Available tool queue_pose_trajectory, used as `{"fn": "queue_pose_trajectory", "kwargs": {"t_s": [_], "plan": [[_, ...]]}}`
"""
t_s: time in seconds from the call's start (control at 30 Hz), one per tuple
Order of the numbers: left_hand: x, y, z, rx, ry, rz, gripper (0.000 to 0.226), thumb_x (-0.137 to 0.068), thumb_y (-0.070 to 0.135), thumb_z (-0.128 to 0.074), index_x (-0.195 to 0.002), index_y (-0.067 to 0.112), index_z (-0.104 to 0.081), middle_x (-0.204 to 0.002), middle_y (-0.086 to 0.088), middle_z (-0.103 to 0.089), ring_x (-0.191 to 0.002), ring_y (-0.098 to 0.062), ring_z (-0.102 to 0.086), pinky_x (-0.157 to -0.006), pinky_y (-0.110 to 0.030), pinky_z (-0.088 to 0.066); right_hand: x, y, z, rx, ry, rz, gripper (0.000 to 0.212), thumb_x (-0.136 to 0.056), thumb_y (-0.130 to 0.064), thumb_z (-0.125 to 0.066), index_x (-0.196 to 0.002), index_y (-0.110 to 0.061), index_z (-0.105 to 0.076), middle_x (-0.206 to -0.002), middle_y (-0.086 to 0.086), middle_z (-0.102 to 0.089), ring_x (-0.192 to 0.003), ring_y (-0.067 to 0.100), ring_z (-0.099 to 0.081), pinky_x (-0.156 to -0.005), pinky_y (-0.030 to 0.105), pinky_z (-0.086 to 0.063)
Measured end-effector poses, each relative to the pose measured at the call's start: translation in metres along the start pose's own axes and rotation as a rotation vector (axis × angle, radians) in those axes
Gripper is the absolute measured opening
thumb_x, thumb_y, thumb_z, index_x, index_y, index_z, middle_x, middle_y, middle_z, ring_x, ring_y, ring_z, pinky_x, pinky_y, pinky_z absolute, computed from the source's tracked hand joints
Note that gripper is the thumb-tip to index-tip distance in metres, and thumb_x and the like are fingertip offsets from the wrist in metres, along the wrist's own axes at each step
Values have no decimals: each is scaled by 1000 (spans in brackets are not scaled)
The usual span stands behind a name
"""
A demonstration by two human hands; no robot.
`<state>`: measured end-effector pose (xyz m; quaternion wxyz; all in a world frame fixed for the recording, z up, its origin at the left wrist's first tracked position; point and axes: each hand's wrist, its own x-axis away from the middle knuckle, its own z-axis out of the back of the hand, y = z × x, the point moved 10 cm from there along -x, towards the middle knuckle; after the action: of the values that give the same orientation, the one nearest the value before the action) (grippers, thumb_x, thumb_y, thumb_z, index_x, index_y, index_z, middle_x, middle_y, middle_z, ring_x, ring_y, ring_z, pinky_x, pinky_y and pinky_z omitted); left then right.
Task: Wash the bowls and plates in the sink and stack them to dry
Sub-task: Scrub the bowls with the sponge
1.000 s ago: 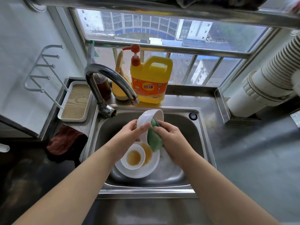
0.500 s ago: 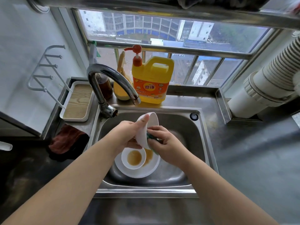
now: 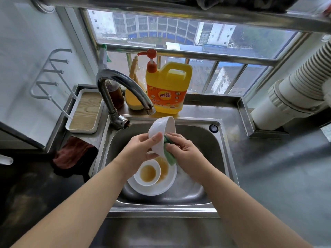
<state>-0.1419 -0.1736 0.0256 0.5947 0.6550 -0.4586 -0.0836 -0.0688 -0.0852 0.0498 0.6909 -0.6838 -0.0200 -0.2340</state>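
Note:
My left hand (image 3: 141, 149) grips a white bowl (image 3: 161, 131) tilted on its side over the steel sink (image 3: 206, 140), its opening turned right. My right hand (image 3: 184, 149) holds a green sponge (image 3: 170, 155) pressed against the bowl's inside near the rim. Below them in the basin lies a white plate (image 3: 166, 185) smeared with brown sauce, and a small white bowl (image 3: 147, 173) with brown residue stands on it.
A curved chrome tap (image 3: 123, 85) ends just above the held bowl. A yellow detergent jug (image 3: 166, 90) with a red pump stands behind the sink. A white tray with a wooden base (image 3: 86, 111) and a dark red cloth (image 3: 73, 153) lie to the left. Steel counter extends to the right.
The bowl has turned in my left hand and the sponge has slid along its inner side, first down, then back up toward the rim. The plate and small bowl have stayed put.

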Motion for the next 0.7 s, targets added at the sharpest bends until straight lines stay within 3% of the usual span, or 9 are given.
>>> {"fn": "queue_pose_trajectory", "kwargs": {"t_s": [0.13,0.2,0.33,0.43,0.5,0.7], "plan": [[-1,1,7,-214,82,121,77,-69,67,-59,-113,4,-64,-100,-18,-72,-91,-29,-71,-83,-42,-58,2,-11,-6,395,-72,122,35,-94,-13,-56,-128,-19,-59,-129,-12,-46,-118,5,-46,-106,21,-38],[-2,-6,7,-258,115,217,87,-62,74,-52,-113,5,-64,-96,-18,-72,-86,-28,-72,-77,-38,-59,0,-14,-5,426,-37,134,36,-94,-12,-54,-129,-17,-59,-125,-12,-48,-115,4,-46,-103,16,-37],[-4,-2,-6,-106,16,138,81,-65,72,-54,-116,11,-63,-106,-16,-71,-99,-27,-69,-85,-37,-56,-2,-4,8,11,80,-28,36,-96,-14,-53,-132,-16,-55,-123,3,-60,-114,19,-58,-102,38,-47],[-2,-3,-9,-35,-68,22,73,-67,58,-75,-121,11,-61,-113,-13,-68,-108,-26,-64,-93,-39,-52,-3,3,11,-215,100,-138,32,-98,-20,-51,-129,-17,-58,-115,10,-66,-108,28,-62,-97,46,-50],[0,-1,-9,-54,-59,-39,73,-65,49,-78,-125,12,-58,-115,-13,-67,-108,-27,-65,-90,-41,-53,-4,3,9,-232,78,-148,32,-98,-21,-51,-129,-17,-58,-115,9,-66,-108,28,-62,-98,47,-49],[-1,12,-1,-151,42,25,63,-70,52,-70,-113,7,-65,-103,-19,-70,-93,-28,-70,-80,-40,-57,0,-12,3,261,-21,93,35,-95,-16,-55,-129,-18,-58,-129,-11,-46,-120,10,-47,-108,34,-41]]}}
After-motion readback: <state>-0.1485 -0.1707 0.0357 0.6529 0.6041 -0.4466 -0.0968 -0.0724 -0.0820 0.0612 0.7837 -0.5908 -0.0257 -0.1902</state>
